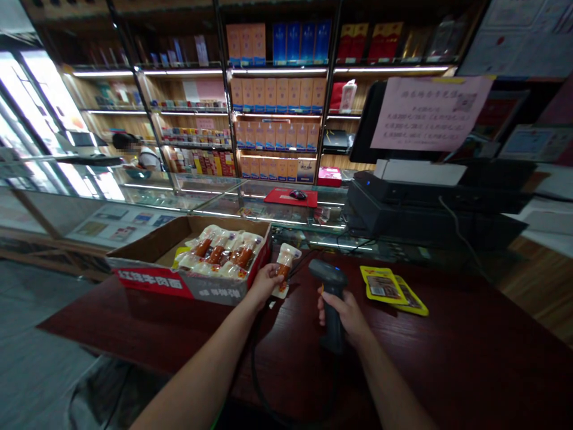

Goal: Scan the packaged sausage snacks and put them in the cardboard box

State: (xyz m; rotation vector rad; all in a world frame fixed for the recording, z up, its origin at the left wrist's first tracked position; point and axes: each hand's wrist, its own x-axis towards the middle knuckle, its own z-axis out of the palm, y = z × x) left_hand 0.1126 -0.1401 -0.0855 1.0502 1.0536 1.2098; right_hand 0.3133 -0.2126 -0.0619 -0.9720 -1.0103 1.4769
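Dark red tabletop [447, 358]: left hand [264, 282] fingers pinch a sausage packet [285, 261] beside the cardboard box [147, 278], whose red band bears white, seemingly Chinese lettering; right hand [348, 316] fingers grip the barcode scanner [329, 279].

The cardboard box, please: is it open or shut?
Open: the box has no lid over it, and sausage packs show inside.

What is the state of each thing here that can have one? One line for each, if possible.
Box: open, sausage packs inside.
Packet: held up by left hand, outside the box.
Scanner: gripped by right hand, head near the packet.
Yellow packets: flat on the table, overlapping.
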